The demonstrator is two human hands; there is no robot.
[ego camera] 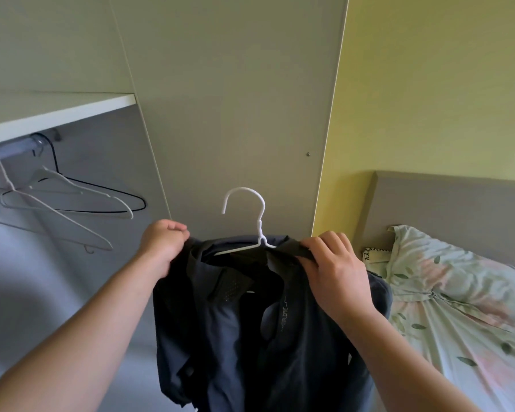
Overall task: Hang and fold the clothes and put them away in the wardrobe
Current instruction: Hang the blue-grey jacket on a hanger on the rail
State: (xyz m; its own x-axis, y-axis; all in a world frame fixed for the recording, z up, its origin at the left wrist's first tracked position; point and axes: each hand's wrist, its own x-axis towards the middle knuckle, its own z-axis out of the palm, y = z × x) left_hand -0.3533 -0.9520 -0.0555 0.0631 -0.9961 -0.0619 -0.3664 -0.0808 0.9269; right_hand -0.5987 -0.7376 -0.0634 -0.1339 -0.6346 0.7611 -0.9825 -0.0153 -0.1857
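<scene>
My left hand (164, 248) and right hand (333, 269) each pinch a shoulder of the dark jacket (235, 337) on its white hanger (250, 221), near the open wardrobe (72, 111) whose rail (9, 150), far left, carries empty hangers (72, 200); the jacket's print reads "PLORE", first letters hidden in a fold.

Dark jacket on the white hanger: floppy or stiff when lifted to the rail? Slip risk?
Probably floppy: the jacket sags in folds below the hanger, held up only where the left hand and right hand grip it. Likely light: the cloth looks thin. Might slip: it looks smooth and sits bunched unevenly on the hanger.
</scene>
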